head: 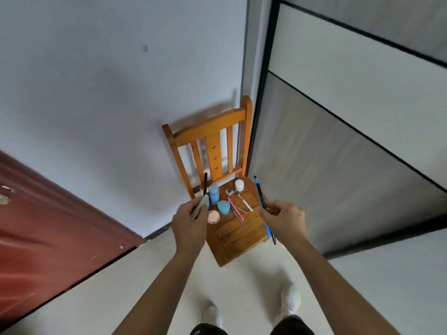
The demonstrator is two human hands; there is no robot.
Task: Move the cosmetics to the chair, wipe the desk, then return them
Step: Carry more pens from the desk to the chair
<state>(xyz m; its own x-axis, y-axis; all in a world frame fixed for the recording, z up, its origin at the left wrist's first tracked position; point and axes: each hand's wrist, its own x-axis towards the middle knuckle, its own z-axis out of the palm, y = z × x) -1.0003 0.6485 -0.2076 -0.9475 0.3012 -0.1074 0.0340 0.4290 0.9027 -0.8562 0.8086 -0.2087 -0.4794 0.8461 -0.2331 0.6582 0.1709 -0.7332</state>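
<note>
while jars (pixel 239 185) crowd the chair (pixel 238 240) | left fingers (pixel 193 210) grip sticks (pixel 202 203) | right fingers (pixel 264 213) grip pencils (pixel 259 193) | door (pixel 48 226) left

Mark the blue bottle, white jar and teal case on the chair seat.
blue bottle (pixel 214 195): head view, middle of its body.
white jar (pixel 239 184): head view, top of its lid.
teal case (pixel 223 207): head view, centre of its top face.

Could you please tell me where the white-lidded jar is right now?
In the head view, the white-lidded jar stands at the back right of the chair seat, close under the backrest, with a small dark-topped item to its left.
</note>
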